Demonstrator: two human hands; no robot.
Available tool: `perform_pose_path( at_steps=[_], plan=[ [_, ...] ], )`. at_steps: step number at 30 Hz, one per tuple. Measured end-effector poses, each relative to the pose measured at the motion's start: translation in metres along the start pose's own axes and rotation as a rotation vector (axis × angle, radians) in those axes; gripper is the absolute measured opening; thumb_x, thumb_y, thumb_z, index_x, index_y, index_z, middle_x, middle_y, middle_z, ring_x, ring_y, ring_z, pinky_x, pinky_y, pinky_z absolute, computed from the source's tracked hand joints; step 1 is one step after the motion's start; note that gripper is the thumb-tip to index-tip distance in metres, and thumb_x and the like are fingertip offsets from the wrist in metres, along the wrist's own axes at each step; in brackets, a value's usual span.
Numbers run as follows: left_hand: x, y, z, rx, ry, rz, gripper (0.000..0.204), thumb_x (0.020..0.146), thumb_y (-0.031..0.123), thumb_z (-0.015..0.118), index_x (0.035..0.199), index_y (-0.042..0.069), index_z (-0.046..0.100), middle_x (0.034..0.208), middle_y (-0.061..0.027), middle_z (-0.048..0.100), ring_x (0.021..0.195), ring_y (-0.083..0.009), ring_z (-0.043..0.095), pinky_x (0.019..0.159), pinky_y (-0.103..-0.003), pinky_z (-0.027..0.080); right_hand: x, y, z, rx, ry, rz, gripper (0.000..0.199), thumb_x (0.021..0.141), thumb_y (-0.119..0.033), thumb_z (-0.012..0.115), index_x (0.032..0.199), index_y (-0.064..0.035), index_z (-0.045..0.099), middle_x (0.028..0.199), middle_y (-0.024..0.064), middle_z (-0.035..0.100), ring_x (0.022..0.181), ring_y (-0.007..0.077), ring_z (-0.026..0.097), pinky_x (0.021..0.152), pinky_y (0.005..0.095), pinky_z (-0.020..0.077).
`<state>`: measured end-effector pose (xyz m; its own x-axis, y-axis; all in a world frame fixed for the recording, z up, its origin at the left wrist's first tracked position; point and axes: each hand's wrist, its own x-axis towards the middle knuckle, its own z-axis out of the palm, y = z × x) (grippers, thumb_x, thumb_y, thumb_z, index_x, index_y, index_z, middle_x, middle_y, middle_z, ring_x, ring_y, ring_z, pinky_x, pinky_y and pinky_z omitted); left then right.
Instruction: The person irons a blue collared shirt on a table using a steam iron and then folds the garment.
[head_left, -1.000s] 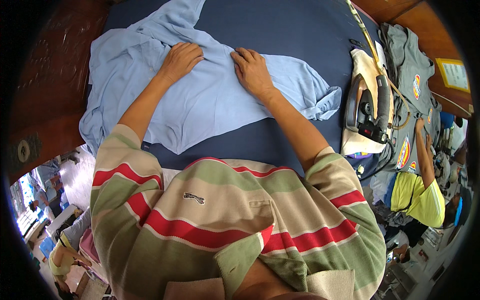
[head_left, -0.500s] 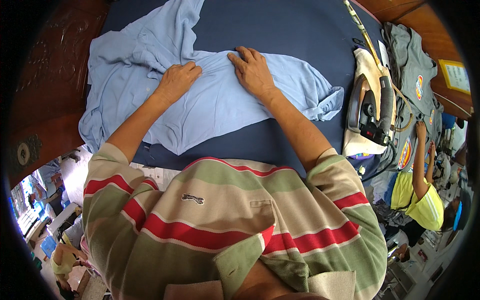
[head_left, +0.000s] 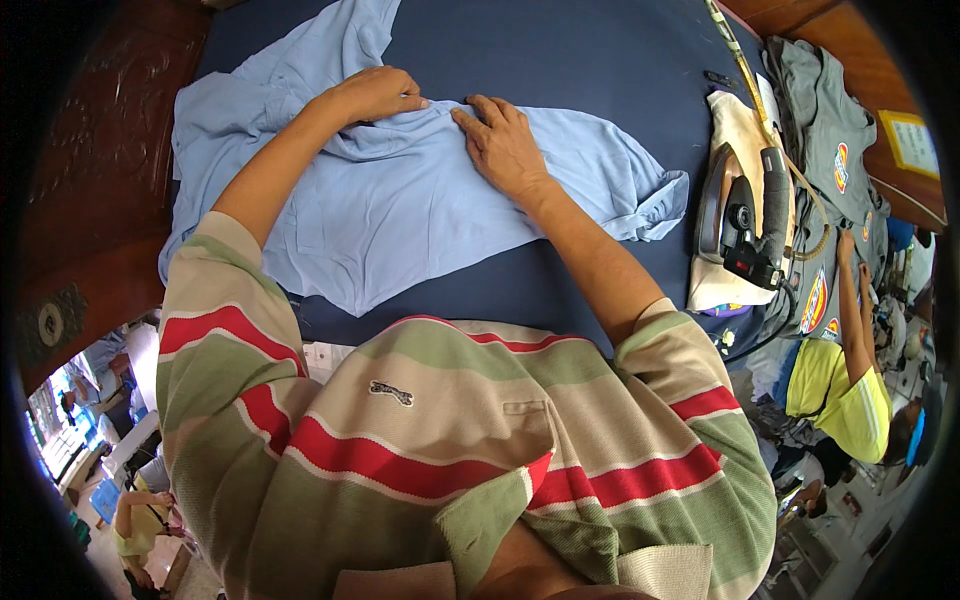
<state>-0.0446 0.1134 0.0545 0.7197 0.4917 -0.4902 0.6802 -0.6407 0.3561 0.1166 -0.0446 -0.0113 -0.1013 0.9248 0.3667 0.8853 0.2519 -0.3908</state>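
The shirt (head_left: 385, 225), light blue, lies spread across the navy bench (head_left: 560, 60), right in front of the person, its lower corner pointing back toward the striped top (head_left: 480, 370). Both hands are on it.

The left hand (head_left: 380, 95) sits at the shirt's upper edge, back of the hand up. Its grip looks drawn together on a gathered bit of cloth, fingertips angled toward the other hand; the far side of the fingers is hidden. The right hand (head_left: 503, 145) lies palm down just beside it, its grip loose and spread, pressing on the fabric and clamped on nothing.

As for how far things have come, the shirt appears only partly laid out. The stretch to the right of the right hand is fairly flat, though the cuff (head_left: 660, 205) at its end is folded and crumpled. Around and below the left hand the cloth is bunched in soft ridges, and the left portion is heaped and uneven.

The iron (head_left: 740, 220) is in neither hand: it rests on a cream cloth (head_left: 728, 120) at the bench's right side, well apart from the shirt. Beyond it hang grey garments (head_left: 825, 105), with a co-worker (head_left: 830, 380) in yellow reaching toward them.
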Motion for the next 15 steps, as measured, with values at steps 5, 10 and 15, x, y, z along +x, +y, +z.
perform_pose_path(
  at_steps=[5,10,15],
  plan=[
    [0.013,-0.031,0.018,-0.247,0.160,0.147,0.033,0.083,0.032,0.062,0.077,0.000,0.061,0.076,-0.0112,0.056,0.072,-0.0218,0.055,0.066,-0.033,0.042,0.000,0.000,0.002,0.024,0.014,-0.009,0.035,0.079,-0.011,0.057,0.114,-0.0090,0.060,0.123,0.0114,0.051,0.114,0.0292,0.046,0.094,0.0390,0.0380],
    [0.016,-0.035,0.025,-0.178,0.337,0.132,0.028,0.082,0.031,0.063,0.083,0.003,0.064,0.077,-0.0124,0.059,0.067,-0.0236,0.058,0.064,-0.035,0.044,0.000,0.000,0.001,0.021,0.011,-0.008,0.037,0.080,-0.010,0.056,0.117,-0.0094,0.057,0.123,0.0113,0.051,0.114,0.0292,0.046,0.094,0.0390,0.0382],
    [0.020,-0.016,0.020,-0.082,0.375,-0.079,0.022,0.081,0.024,0.062,0.088,0.003,0.060,0.084,-0.0160,0.061,0.081,-0.0305,0.060,0.070,-0.040,0.045,0.001,0.001,0.004,-0.016,0.022,0.013,0.037,0.082,-0.013,0.054,0.119,-0.0096,0.055,0.121,0.0107,0.051,0.113,0.0270,0.047,0.095,0.0369,0.0374]
  ],
)
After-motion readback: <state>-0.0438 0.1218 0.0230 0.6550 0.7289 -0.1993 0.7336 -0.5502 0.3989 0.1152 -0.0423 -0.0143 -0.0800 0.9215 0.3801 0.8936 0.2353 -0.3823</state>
